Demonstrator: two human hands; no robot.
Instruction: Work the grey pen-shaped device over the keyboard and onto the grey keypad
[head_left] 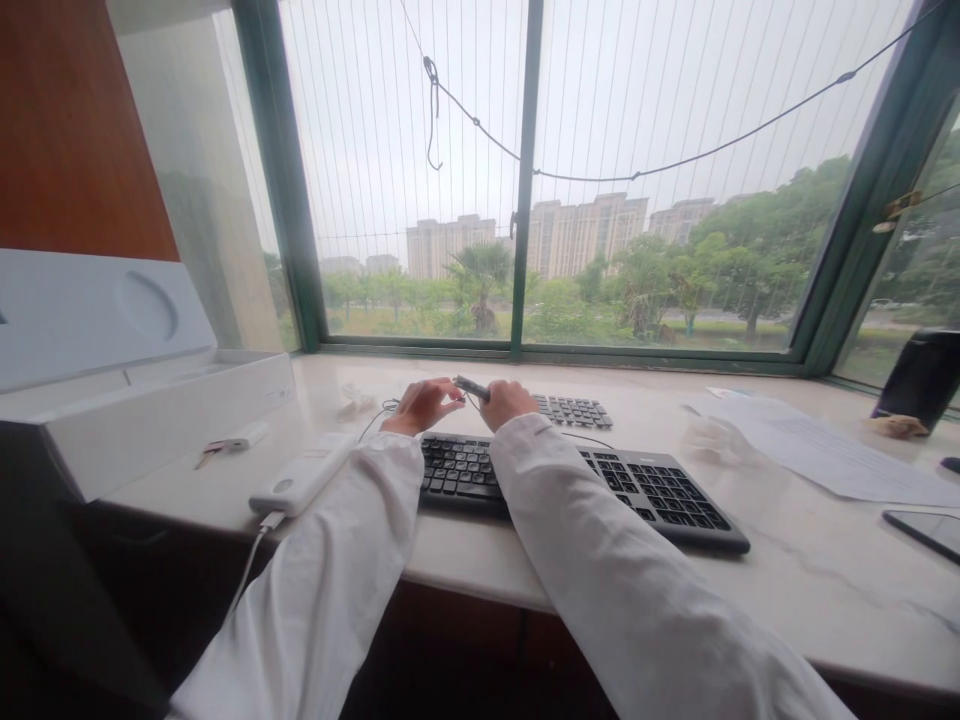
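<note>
My right hand (pixel 510 403) is closed around a short dark stick-like object (pixel 472 387), whose tip points left toward my left hand; its exact kind does not show. My left hand (pixel 426 405) has thumb and fingers drawn together near that tip, with something small and dark at the fingertips that I cannot make out. A thin dark cable (pixel 373 420) runs beside the left hand. Both hands are above the back edge of a black keyboard (pixel 461 467), and my right sleeve hides its middle. Behind the right hand lies a group of dark keys (pixel 574 411).
A white power bank (pixel 304 480) with a white cable sits at left, near a small white item with keys (pixel 244 437). An open white box (pixel 172 410) stands farther left. Papers (pixel 817 445), crumpled tissue (pixel 716 440), a phone (pixel 930 530) and a black object (pixel 919 380) are at right.
</note>
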